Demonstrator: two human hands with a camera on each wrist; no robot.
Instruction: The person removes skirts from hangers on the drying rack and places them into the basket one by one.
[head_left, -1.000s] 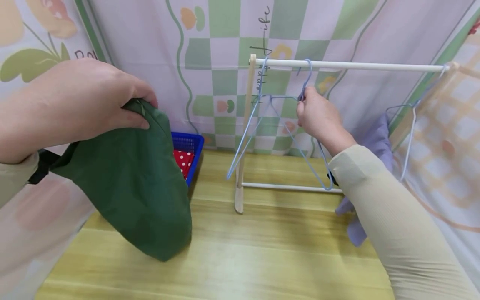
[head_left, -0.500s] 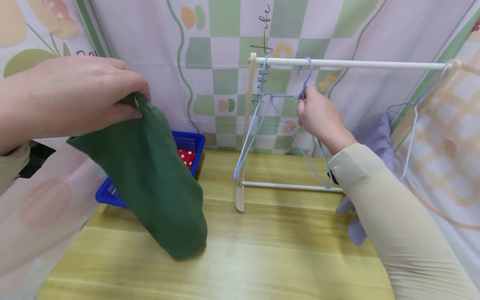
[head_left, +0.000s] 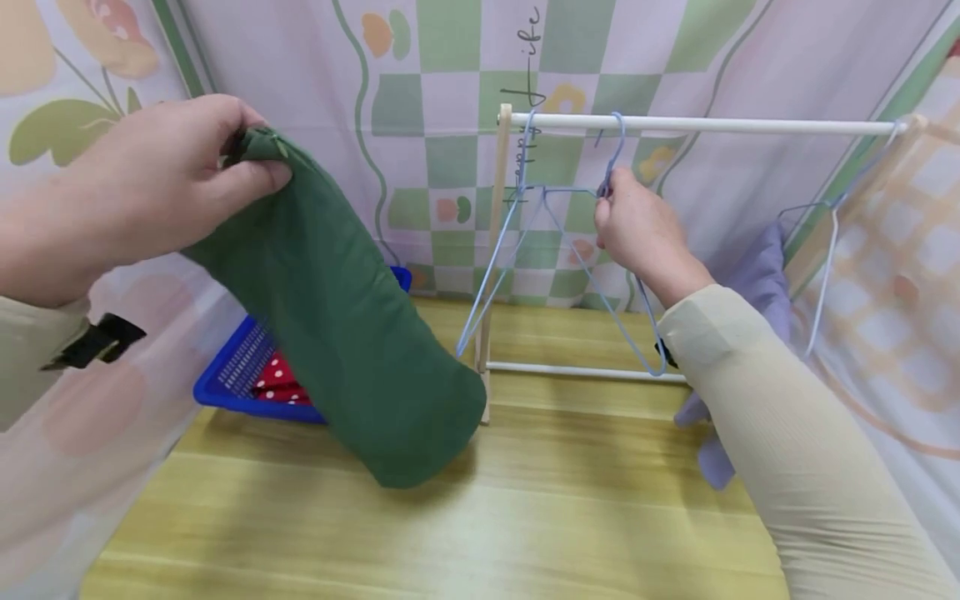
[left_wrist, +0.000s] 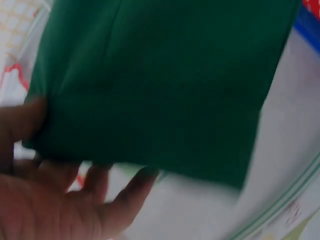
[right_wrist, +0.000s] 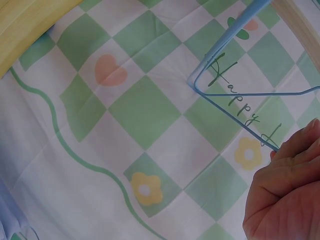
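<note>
My left hand [head_left: 161, 187] pinches the top edge of a dark green piece of cloth [head_left: 352, 325], thumb in front. The cloth hangs down to the right, overlapping the basket and the rack's left foot in the head view. Close up in the left wrist view, the green fabric [left_wrist: 165, 95] shows a straight edge, with the thumb laid over it. My right hand [head_left: 645, 229] grips a blue wire hanger [head_left: 621, 137] just below its hook, which sits over the rack's rod. In the right wrist view one corner of a blue hanger [right_wrist: 235, 119] juts out beyond the fist.
A small rack with a white rod [head_left: 720, 126] stands on the wooden table [head_left: 570, 517]. Another blue hanger hangs near its left post. At the right end, a lavender garment [head_left: 757, 267] hangs on a hanger. A blue basket [head_left: 225, 379] holds red polka-dot fabric [head_left: 277, 383].
My left hand has lifted slightly, and the cloth's lower end has swung right toward the rack, uncovering the basket's left side. The right hand keeps its grip on the hanger.
</note>
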